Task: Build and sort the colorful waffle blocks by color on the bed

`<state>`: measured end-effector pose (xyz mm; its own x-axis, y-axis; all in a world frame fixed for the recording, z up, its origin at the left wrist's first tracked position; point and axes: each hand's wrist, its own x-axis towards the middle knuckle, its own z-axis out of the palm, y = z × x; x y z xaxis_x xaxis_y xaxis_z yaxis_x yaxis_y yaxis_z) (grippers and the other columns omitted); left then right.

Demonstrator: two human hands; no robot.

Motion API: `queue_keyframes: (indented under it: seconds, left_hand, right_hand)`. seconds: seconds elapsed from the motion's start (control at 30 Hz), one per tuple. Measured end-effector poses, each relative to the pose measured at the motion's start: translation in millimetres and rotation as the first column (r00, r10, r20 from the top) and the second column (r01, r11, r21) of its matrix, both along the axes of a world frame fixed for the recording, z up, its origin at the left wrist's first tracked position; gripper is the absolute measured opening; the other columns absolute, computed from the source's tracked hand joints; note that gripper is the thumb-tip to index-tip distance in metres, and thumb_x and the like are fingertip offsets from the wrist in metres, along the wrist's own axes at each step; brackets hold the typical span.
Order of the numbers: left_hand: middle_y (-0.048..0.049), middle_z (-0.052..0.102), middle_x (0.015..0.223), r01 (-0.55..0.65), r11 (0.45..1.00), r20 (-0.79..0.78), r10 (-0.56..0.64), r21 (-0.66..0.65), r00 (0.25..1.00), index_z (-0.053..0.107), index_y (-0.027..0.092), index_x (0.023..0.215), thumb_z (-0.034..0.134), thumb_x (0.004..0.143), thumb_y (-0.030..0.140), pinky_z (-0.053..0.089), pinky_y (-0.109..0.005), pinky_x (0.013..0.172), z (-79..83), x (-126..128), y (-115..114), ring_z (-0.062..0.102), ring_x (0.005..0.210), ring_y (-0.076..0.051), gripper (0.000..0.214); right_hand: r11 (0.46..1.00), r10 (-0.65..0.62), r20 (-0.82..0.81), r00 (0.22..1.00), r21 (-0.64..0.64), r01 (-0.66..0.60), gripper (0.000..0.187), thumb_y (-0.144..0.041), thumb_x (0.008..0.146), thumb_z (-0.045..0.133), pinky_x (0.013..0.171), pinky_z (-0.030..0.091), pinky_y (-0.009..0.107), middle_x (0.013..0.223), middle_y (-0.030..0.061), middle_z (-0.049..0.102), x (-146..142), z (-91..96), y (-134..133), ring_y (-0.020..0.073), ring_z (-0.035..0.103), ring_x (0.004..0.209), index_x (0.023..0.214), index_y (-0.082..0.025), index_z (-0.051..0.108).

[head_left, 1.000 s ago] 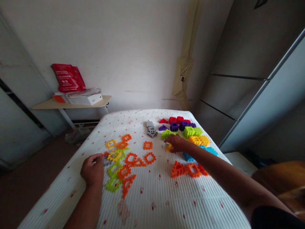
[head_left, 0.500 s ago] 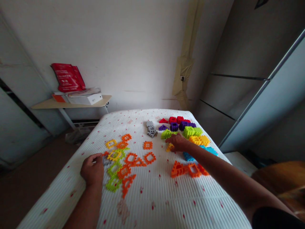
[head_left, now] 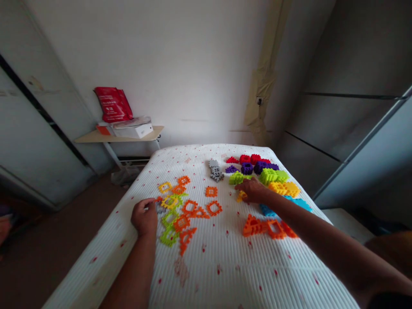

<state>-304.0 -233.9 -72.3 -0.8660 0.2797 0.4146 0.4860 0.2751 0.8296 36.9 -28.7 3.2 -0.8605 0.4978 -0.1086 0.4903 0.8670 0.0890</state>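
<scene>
Two hands over a white ribbed mattress point(head_left: 206, 266): left hand point(head_left: 144, 217) curled at a small orange plastic piece point(head_left: 158, 199), a grey piece point(head_left: 160, 209) just beside; right hand point(head_left: 254, 191) cupped over a yellow piece point(head_left: 241, 196), green blocks point(head_left: 237, 178) just ahead; whether either hand grips, cannot tell

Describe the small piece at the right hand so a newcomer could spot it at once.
On the white ribbed mattress, find the right hand. A small yellow piece lies just beside it, below a green block, apart from the larger yellow cluster.
</scene>
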Motion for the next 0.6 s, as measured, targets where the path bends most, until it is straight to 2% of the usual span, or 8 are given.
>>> queue_keyframes:
  seconds: [0.17, 0.33, 0.47, 0.53, 0.6]
  left_hand:
    - [-0.0077, 0.064, 0.08, -0.01, 1.0, -0.042, 0.009, -0.022, 0.999, 0.063, 0.016, 0.073, 0.046, 0.068, 0.026, 0.047, -0.035, 0.081, -1.1, 0, 0, 0.059, 0.079, -0.021, 0.02]
    - [-0.0082, 0.066, 0.084, 0.045, 0.995, -0.117, -0.056, -0.093, 0.992, 0.065, 0.016, 0.077, 0.046, 0.072, 0.025, 0.046, -0.033, 0.082, 3.7, 7, -3, 0.059, 0.082, -0.02, 0.022]
    - [-0.0079, 0.068, 0.088, 0.111, 0.969, -0.174, -0.151, -0.22, 0.973, 0.068, 0.018, 0.079, 0.055, 0.069, 0.028, 0.041, -0.038, 0.086, 15.2, 23, -7, 0.057, 0.088, -0.024, 0.019]
    - [-0.0091, 0.068, 0.093, 0.081, 0.939, -0.201, -0.155, -0.333, 0.967, 0.07, 0.019, 0.084, 0.057, 0.07, 0.031, 0.039, -0.041, 0.084, 21.3, 31, -9, 0.054, 0.092, -0.028, 0.022]
    - [-0.0101, 0.066, 0.098, 0.008, 0.883, -0.233, -0.133, -0.469, 0.963, 0.069, 0.02, 0.092, 0.055, 0.073, 0.034, 0.038, -0.043, 0.081, 26.0, 37, -10, 0.052, 0.096, -0.03, 0.027]
  right_hand:
    - [0.999, 0.019, -0.014, 1.0, 0.034, -0.018, 0.052, -0.021, 0.068, 0.069, 0.09, 0.039, 0.042, 0.112, 0.0116, 0.065, -1, 5.9, -2, 0.0283, 0.057, 0.106, 0.119, -0.019, 0.059]
    - [0.994, 0.083, -0.161, 0.983, 0.086, -0.07, 0.046, -0.019, 0.073, 0.064, 0.092, 0.039, 0.042, 0.116, 0.0102, 0.063, 0, 29.9, -25, 0.0258, 0.056, 0.107, 0.118, -0.02, 0.058]
    - [0.994, 0.099, -0.243, 0.965, 0.061, -0.087, 0.042, -0.023, 0.076, 0.063, 0.091, 0.04, 0.042, 0.115, 0.0082, 0.063, 3, 50.1, -59, 0.0245, 0.056, 0.107, 0.118, -0.022, 0.057]
    - [0.997, 0.083, -0.273, 0.958, 0.022, -0.08, 0.04, -0.025, 0.078, 0.063, 0.091, 0.041, 0.041, 0.115, 0.008, 0.063, 4, 56.9, -75, 0.024, 0.056, 0.106, 0.118, -0.023, 0.057]
    - [0.997, 0.067, -0.299, 0.952, -0.011, -0.074, 0.04, -0.027, 0.079, 0.063, 0.089, 0.043, 0.04, 0.115, 0.0079, 0.063, 4, 61.7, -87, 0.0239, 0.057, 0.104, 0.118, -0.023, 0.057]
